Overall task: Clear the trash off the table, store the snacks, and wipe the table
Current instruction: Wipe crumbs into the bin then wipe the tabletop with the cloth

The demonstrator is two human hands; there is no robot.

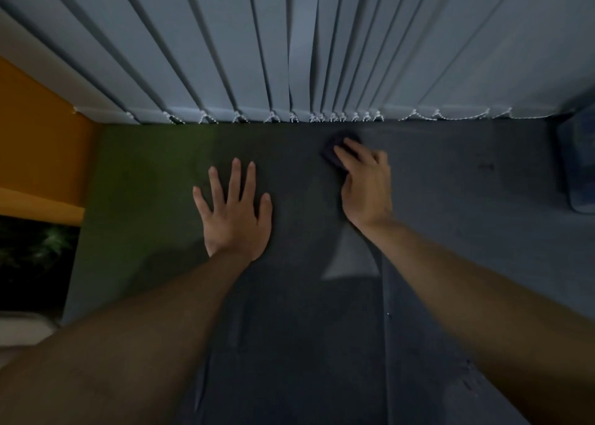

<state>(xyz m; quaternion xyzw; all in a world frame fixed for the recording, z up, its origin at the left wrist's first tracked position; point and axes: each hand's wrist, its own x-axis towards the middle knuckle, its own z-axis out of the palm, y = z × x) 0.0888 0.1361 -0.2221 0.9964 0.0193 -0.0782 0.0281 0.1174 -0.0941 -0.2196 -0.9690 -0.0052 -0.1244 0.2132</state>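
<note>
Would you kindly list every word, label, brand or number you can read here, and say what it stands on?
None can be read.
The table, the vertical blinds and the dark cloth under the right hand show no print.
The bluish object at the right edge is too dim and blurred to tell.

- table (450, 199): dark slate grey, plain, with a green cast at its left end
- blinds (225, 54): pale grey-blue vertical slats, darker shadow stripes between them
- bead chain (415, 115): white
- wall (38, 141): orange
- cloth (331, 150): near black
- object (579, 167) at right edge: bluish, blurred
</note>
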